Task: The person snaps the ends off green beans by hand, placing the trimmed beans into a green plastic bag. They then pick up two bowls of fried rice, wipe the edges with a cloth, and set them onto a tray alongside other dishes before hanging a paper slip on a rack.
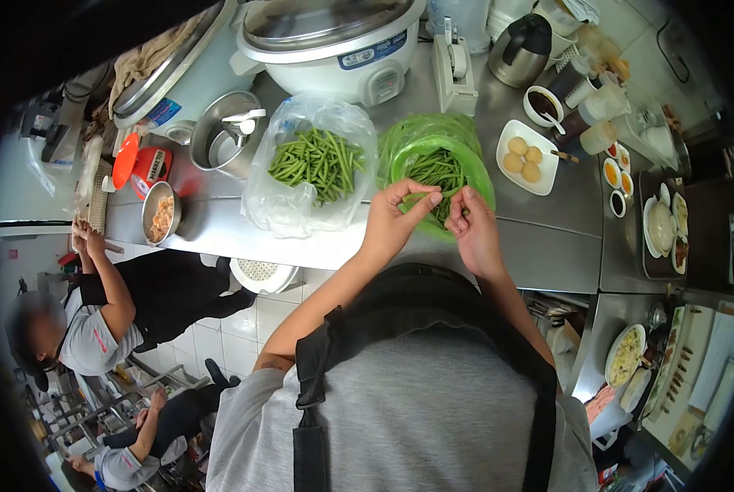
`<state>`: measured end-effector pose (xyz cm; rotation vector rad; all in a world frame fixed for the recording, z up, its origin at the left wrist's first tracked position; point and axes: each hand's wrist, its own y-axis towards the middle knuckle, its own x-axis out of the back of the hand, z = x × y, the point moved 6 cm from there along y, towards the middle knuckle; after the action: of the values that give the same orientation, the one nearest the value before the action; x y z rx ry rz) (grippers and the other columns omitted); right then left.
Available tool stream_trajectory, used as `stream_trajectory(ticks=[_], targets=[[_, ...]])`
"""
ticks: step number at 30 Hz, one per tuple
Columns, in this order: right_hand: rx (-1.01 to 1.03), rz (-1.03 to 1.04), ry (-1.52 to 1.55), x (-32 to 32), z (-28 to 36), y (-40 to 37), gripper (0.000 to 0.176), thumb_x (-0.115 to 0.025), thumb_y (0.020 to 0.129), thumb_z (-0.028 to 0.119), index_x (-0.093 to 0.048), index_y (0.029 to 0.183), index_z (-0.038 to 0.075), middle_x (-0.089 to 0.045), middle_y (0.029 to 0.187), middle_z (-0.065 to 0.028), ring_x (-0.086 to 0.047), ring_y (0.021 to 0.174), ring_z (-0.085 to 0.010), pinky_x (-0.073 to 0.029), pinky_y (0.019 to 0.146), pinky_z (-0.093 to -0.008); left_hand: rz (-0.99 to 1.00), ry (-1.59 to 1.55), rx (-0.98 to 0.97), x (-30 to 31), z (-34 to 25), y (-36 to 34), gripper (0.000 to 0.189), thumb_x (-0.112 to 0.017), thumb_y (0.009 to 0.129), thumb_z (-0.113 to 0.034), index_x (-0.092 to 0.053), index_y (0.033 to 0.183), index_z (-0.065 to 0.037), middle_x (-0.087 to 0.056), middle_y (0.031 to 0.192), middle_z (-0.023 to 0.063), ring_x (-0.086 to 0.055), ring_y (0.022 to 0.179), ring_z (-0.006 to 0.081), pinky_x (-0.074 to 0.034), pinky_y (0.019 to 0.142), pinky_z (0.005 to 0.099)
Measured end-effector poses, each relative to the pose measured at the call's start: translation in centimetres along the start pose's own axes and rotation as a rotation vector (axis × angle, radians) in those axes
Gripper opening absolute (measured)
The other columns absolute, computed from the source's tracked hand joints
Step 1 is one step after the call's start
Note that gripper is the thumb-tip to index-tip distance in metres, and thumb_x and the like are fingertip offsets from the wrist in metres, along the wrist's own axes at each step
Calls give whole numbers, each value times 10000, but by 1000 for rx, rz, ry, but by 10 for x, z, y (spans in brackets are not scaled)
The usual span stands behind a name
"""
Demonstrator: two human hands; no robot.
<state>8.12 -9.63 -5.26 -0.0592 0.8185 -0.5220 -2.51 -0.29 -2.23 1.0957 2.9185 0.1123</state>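
Observation:
Both my hands are over a green plastic bag (399, 138) opened wide on the counter, with green beans (434, 166) inside. The fingers of my left hand (398, 217) are closed in a pinch on a green bean at the bag's near side. Close by on its right, my right hand (477, 234) is closed too, thumb against fingers at the same bean; the fingers mostly hide it. To the left, a clear plastic bag (272, 201) holds a heap of more green beans (318, 164).
Behind the bags stand a large rice cooker (326, 57) and a tape dispenser (455, 78). A steel pot (223, 135), a red scale (149, 168) and a bowl (160, 213) sit left. A white dish (527, 157) with round balls lies right. A co-worker (104, 312) stands at left.

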Motion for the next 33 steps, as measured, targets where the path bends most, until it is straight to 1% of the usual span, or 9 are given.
stream_trajectory(ticks=[3, 5, 7, 10, 14, 20, 25, 29, 33], targets=[[-77, -42, 44, 14, -7, 17, 221, -477, 933, 211, -554, 975, 9, -440, 708, 5, -348, 572, -67, -322, 563, -219, -157, 252, -144, 24, -31, -1, 82, -681, 818, -77, -671, 874, -18, -683, 871, 67, -615, 805, 124, -465, 754, 256], [-200, -115, 6, 20, -16, 29, 253, -494, 918, 211, -560, 1033, -5, -443, 728, -3, -357, 579, -73, -328, 565, -223, -294, 389, -244, 58, -33, 6, 111, -695, 775, -93, -684, 860, -23, -669, 832, 112, -631, 774, 221, -470, 719, 296], [-226, -151, 60, 29, -25, 47, 292, -522, 911, 225, -565, 1075, -12, -442, 737, -8, -363, 582, -75, -333, 561, -229, -336, 827, -165, 94, -39, 12, 157, -708, 733, -118, -687, 858, -26, -648, 829, 152, -614, 771, 320, -478, 728, 379], [-235, -173, 105, 32, -27, 70, 331, -553, 903, 248, -569, 1104, -15, -436, 724, 1, -367, 583, -73, -338, 557, -230, -351, 1207, -65, 138, -26, 5, 328, -699, 723, -100, -641, 1043, -53, -610, 968, 169, -575, 912, 338, -457, 791, 408], [-162, -170, 32, 45, -28, 89, 344, -569, 903, 277, -580, 1082, -17, -408, 670, 24, -337, 539, -72, -327, 522, -223, -367, 1094, -219, 123, -49, 1, 372, -683, 730, -65, -621, 1097, -75, -593, 1004, 150, -557, 940, 326, -454, 801, 401], [-215, -61, -846, 24, -3, 26, 235, -565, 885, 206, -630, 777, 7, -461, 595, 2, -383, 496, -84, -334, 475, -252, 3, 842, -322, 25, -47, -3, 424, -678, 700, -20, -649, 1108, -130, -562, 843, 106, -541, 826, 272, -461, 734, 360], [186, 174, -1331, -2, 29, -14, 201, -569, 846, 154, -583, 738, -15, -497, 606, -89, -458, 536, -156, -372, 521, -318, 261, 796, -369, -21, -5, -1, 360, -704, 691, -73, -691, 1043, -147, -539, 755, 63, -528, 766, 244, -463, 673, 353], [377, 92, -1295, -7, 45, -27, 212, -556, 854, 134, -552, 716, -27, -519, 625, -98, -475, 557, -183, -386, 545, -335, 261, 761, -383, -29, -5, 2, 210, -725, 688, -137, -727, 896, -113, -553, 726, 42, -529, 733, 243, -464, 656, 353], [313, -43, -920, -2, 47, -28, 258, -513, 901, 152, -539, 706, -14, -480, 611, -36, -425, 556, -116, -351, 524, -286, 275, 588, -344, -32, -7, 1, 131, -725, 715, -132, -719, 826, -63, -584, 717, 59, -536, 712, 233, -450, 619, 337]])
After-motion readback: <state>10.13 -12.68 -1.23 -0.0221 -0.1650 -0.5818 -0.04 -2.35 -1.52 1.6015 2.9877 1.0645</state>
